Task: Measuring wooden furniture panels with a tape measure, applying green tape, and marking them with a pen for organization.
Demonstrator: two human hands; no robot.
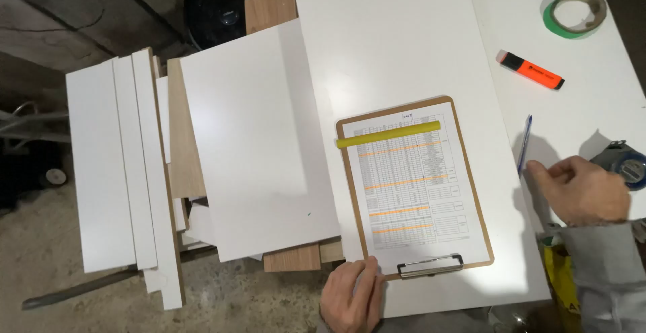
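Both hands are down on the white worktop [404, 30], well apart. Left hand [351, 297] rests flat with loose fingers at the near corner of the clipboard [479, 235], gripping nothing. Right hand [585, 190] is loosely curled, fingertips right at the blue pen [524, 144], tape measure [627, 163] just beside it. White boards [256, 138] are stacked off to the side over a rough concrete floor [81, 286].

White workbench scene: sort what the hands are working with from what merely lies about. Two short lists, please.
In hand:
left hand on the brown wooden clipboard with printed sheet
right hand at the blue pen

Lying about:
orange highlighter
green tape roll
blue tape measure
stacked white panels
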